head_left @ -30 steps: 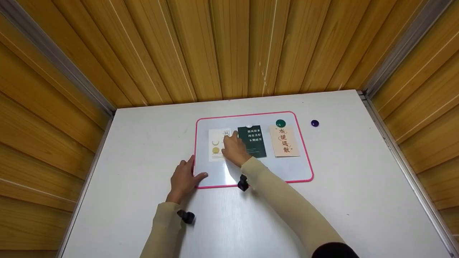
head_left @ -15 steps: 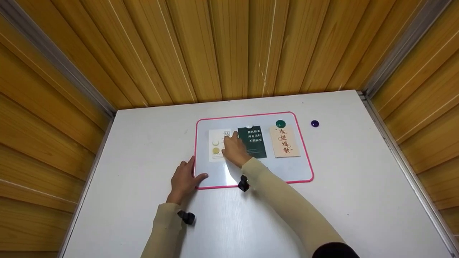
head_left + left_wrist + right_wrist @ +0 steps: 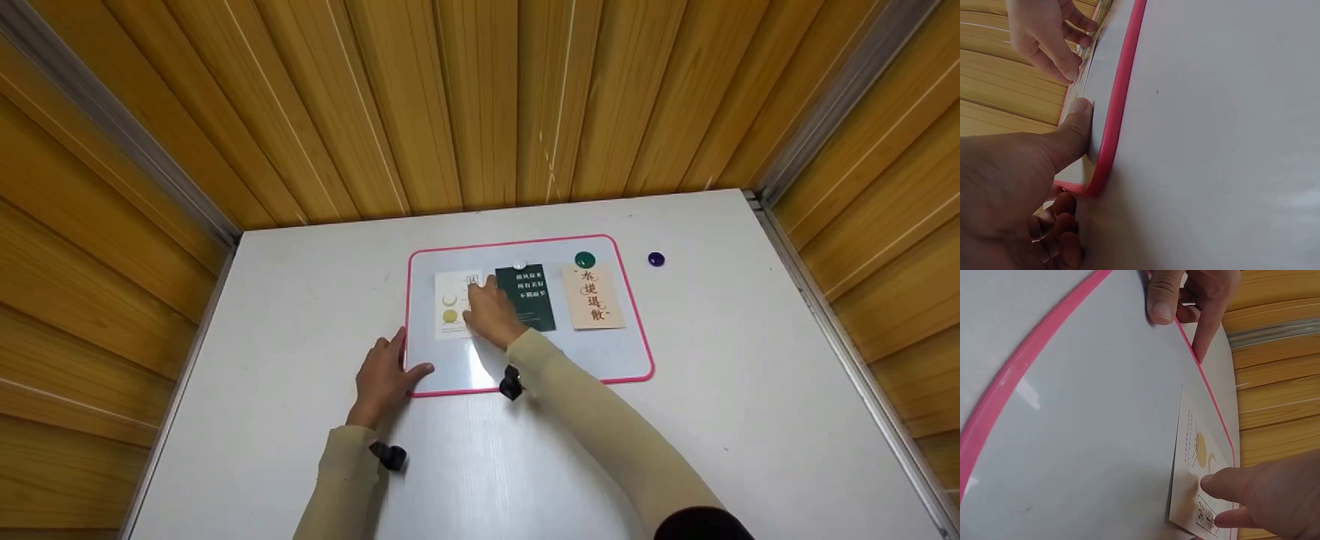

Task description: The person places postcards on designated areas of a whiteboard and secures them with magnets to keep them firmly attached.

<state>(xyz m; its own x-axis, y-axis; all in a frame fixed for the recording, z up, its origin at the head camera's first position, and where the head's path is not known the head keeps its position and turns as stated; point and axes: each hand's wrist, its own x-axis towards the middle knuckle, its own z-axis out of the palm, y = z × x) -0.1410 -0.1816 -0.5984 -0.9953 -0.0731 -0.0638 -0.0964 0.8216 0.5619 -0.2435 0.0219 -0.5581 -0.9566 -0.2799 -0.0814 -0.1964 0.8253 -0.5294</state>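
Note:
A small whiteboard [image 3: 540, 358] with a pink rim lies on the table. My left hand [image 3: 381, 379] holds its left edge near the front corner, thumb on the surface and fingers along the rim in the left wrist view. My right hand [image 3: 493, 311] touches a white card [image 3: 1188, 486] with its fingertips; the card bears gold drawings and a boxed inscription. Part of that card is hidden under the hand. To its right lie a dark green card [image 3: 534, 300] with a clear magnet [image 3: 519, 265] at its top and a peach card [image 3: 592, 304] below a green magnet [image 3: 585, 259].
A dark purple magnet [image 3: 656, 259] lies on the white table [image 3: 300, 315], right of the board. Wood-patterned wall panels [image 3: 480, 105] rise behind the table and on both sides. Both wrists wear a small black device.

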